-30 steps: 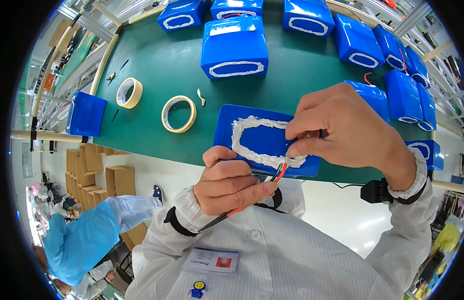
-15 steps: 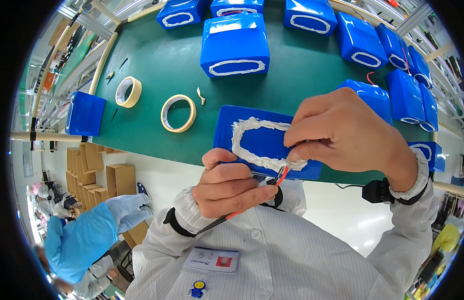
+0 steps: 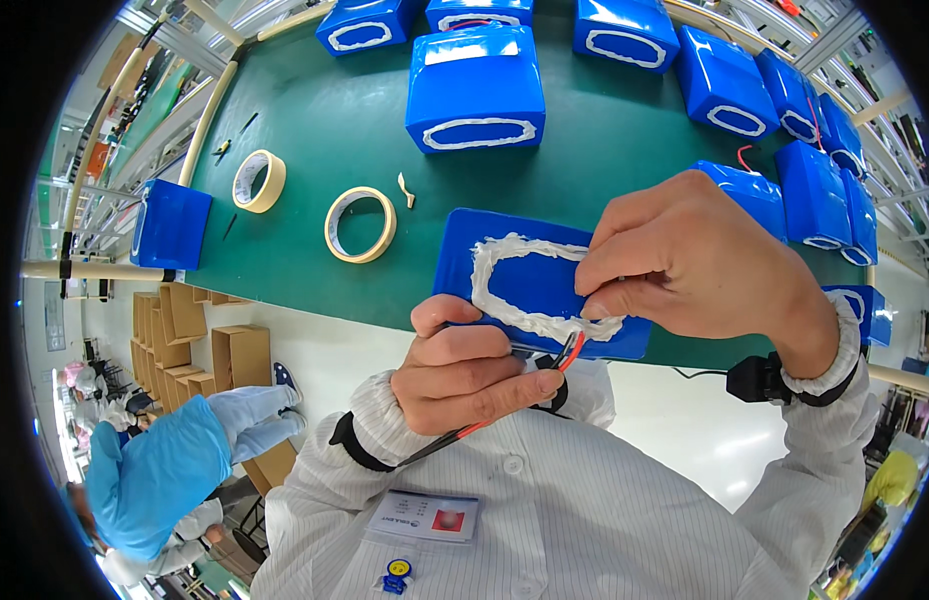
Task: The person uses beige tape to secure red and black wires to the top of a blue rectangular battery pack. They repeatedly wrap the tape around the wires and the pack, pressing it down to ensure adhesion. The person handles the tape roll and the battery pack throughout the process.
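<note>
Head view: left hand (image 3: pixel 462 378) is pinching wires (image 3: pixel 573 348) beside pack (image 3: pixel 529 282); right hand (image 3: pixel 689 272) is curling fingers over it, pinch unclear.

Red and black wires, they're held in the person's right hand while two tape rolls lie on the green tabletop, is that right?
Not quite: the head view shows the red and black wires held in the left hand, while two tape rolls lie on the green tabletop.

A dark shoe (image 3: pixel 285 377) of the blue-clad co-worker (image 3: pixel 164 480) has shifted left, nearer the cardboard box (image 3: pixel 241 357).
</note>
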A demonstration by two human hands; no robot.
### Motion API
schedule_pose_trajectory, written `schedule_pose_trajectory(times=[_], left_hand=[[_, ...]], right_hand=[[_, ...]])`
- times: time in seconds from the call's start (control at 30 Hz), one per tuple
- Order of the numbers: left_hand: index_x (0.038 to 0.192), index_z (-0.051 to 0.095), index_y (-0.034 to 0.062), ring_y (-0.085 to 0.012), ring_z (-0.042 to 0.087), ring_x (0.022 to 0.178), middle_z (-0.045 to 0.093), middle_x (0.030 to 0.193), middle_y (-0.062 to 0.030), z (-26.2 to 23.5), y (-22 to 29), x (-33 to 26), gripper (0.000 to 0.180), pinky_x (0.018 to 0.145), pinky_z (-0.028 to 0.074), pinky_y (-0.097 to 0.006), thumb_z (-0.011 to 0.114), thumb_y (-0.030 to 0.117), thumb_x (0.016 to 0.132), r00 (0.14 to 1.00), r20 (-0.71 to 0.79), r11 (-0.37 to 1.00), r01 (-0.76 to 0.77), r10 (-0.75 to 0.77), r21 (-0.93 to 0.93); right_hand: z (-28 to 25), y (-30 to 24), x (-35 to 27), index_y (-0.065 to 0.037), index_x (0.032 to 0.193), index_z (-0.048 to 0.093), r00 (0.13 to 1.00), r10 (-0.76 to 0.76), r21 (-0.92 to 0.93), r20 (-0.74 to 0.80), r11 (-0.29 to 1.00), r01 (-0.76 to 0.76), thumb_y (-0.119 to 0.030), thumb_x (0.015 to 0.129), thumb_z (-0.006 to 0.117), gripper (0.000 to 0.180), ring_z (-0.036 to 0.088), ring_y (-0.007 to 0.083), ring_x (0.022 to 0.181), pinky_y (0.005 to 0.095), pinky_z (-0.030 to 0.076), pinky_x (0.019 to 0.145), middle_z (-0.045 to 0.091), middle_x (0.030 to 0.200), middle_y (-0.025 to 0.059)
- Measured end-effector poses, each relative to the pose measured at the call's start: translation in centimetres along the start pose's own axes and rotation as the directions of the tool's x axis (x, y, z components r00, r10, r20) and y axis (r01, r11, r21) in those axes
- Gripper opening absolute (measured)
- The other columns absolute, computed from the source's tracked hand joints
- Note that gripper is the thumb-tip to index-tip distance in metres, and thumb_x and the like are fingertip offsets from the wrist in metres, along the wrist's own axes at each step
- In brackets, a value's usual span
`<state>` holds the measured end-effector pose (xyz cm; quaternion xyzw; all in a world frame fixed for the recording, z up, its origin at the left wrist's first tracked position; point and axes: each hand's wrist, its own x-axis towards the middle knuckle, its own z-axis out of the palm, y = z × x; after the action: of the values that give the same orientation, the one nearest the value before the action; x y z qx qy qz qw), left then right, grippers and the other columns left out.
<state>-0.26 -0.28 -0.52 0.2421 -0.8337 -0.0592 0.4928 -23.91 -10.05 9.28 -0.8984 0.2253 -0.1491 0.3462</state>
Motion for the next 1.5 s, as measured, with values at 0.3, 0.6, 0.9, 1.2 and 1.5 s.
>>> schedule_pose_trajectory(times=[0.3,0.6,0.9,1.2,1.5], left_hand=[[0.102,0.078,0.0157,-0.0129,0.056,0.082,0.065,0.077,0.0077,-0.1,0.0,0.3,0.039,0.080,0.039,-0.035,0.090,0.017,0.066,1.000,0.002,1.000,0.001,-0.001,-0.009],[0.104,0.077,0.0171,-0.0134,0.055,0.082,0.065,0.077,0.0091,-0.1,0.1,0.2,0.039,0.083,0.038,-0.039,0.091,0.018,0.067,1.000,0.015,1.000,0.007,-0.007,0.006],[0.104,0.078,0.0165,-0.0136,0.055,0.083,0.065,0.077,0.0083,-0.4,0.1,0.2,0.039,0.084,0.038,-0.039,0.091,0.019,0.067,0.999,0.043,1.000,0.018,-0.018,0.002],[0.102,0.078,0.0142,-0.0137,0.055,0.082,0.065,0.077,0.0071,-0.1,0.0,0.5,0.038,0.079,0.039,-0.036,0.090,0.016,0.066,1.000,0.006,1.000,0.000,0.001,-0.014],[0.104,0.078,0.0157,-0.0144,0.054,0.082,0.064,0.076,0.0078,0.0,-0.2,0.0,0.039,0.079,0.037,-0.038,0.091,0.018,0.067,1.000,0.008,1.000,-0.011,0.011,-0.004]], right_hand=[[0.2,0.7,0.0,-0.009,0.083,0.076,0.993,-0.118,-0.093,-0.018,0.989,0.115,-0.010,0.072,0.084,0.014,0.066,0.0181,0.062,0.0288,0.049,0.053,0.069,0.076,0.0039],[0.9,0.2,0.2,-0.008,0.078,0.073,0.976,-0.217,-0.223,-0.032,0.953,0.205,-0.012,0.073,0.081,0.011,0.064,0.0201,0.064,0.0308,0.048,0.054,0.066,0.072,0.0044],[1.3,0.1,0.0,-0.007,0.079,0.073,0.982,-0.145,-0.211,-0.120,0.970,0.118,-0.009,0.074,0.080,0.009,0.063,0.0200,0.060,0.0300,0.048,0.052,0.066,0.072,0.0061],[0.7,-0.3,0.3,-0.005,0.081,0.076,0.995,0.077,0.009,-0.065,0.997,-0.077,-0.008,0.073,0.082,0.011,0.063,0.0161,0.056,0.0272,0.046,0.050,0.068,0.071,0.0067],[-0.1,-1.0,0.6,-0.004,0.079,0.076,0.986,0.169,-0.029,0.003,0.985,-0.169,-0.006,0.071,0.080,0.010,0.063,0.0158,0.056,0.0265,0.048,0.051,0.068,0.069,0.0074]])
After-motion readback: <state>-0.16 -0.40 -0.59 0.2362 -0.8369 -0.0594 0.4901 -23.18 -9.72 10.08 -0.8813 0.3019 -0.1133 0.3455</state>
